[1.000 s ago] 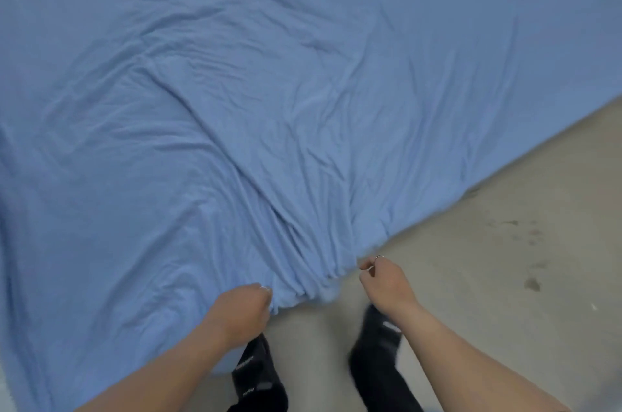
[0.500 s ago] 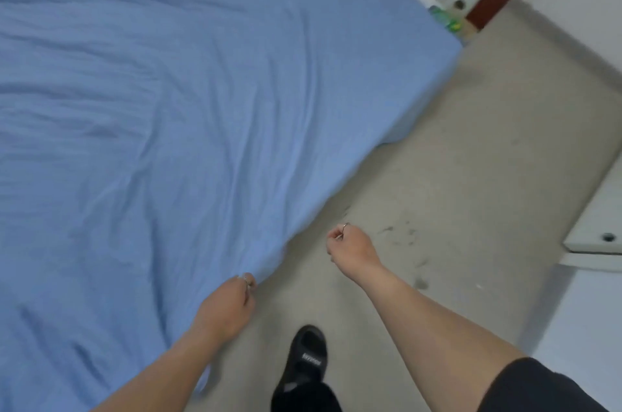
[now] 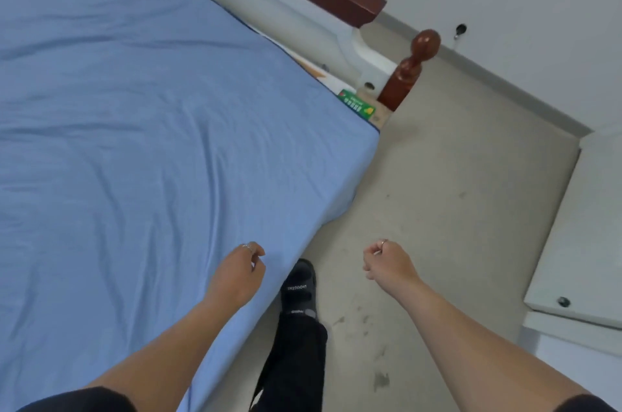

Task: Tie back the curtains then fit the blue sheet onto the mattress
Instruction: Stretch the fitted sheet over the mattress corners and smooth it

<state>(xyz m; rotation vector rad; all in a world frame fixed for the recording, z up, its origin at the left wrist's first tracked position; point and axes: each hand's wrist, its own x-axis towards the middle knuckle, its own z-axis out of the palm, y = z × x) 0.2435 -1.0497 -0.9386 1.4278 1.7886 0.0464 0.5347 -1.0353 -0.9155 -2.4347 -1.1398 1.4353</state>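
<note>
Blue sheet (image 3: 141, 129): spread over the mattress, lightly creased, hanging over the near side.
Far corner (image 3: 356, 105): a green label and bare mattress show, so it probably isn't tucked.
Left hand (image 3: 235, 272): loosely curled above the sheet's edge, holding nothing.
Right hand (image 3: 387, 263): loose fist over the floor (image 3: 454, 193), empty.
Foot (image 3: 299, 283): planted beside the bed, apparently walking toward that corner.

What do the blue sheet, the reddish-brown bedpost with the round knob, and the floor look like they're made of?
The blue sheet looks like soft matte woven fabric, probably cotton: it creases in fine folds. The reddish-brown bedpost looks like turned wood with a glossy varnish, judging by the sheen on its knob. The pale grey floor seems to be bare concrete or a similar hard matte surface, with dark scuffs.
</note>
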